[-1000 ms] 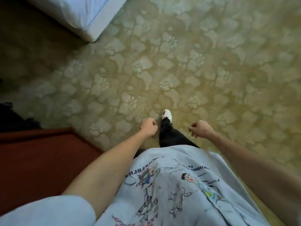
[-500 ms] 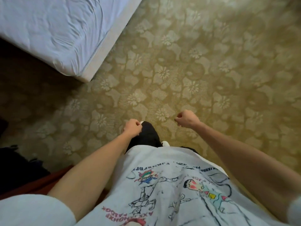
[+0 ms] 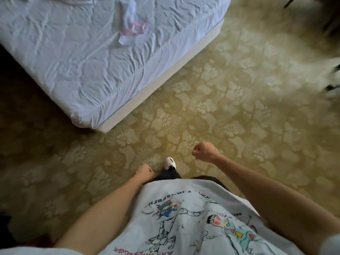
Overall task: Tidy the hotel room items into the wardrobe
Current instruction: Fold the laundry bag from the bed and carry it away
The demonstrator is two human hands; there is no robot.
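A yellow-green carpet with a pale flower pattern point(image 3: 230, 100) covers the floor and fills most of the view. A big bed with a wrinkled white sheet point(image 3: 77, 57) takes up the top left, and its corner points down toward the person. On the sheet, near the top edge of the view, lies a small white cloth with pink marks point(image 3: 131, 28) (it is crumpled and a bit blurry, so what kind of cloth it is cannot be told). It sits well apart from both hands. At the bottom is the person's white T-shirt with cartoon drawings point(image 3: 184, 218), seen from above. Both bare arms reach forward from its sides. Dark trousers point(image 3: 169, 174) show just past the shirt, with one white shoe point(image 3: 170, 162) standing on the carpet between the two hands. The right hand point(image 3: 205, 150) is curled into a fist and holds nothing. The left hand point(image 3: 144, 172) is also curled into a fist with nothing in it, close beside the trousers. Some dark blurry shapes point(image 3: 331, 24) sit at the right edge.
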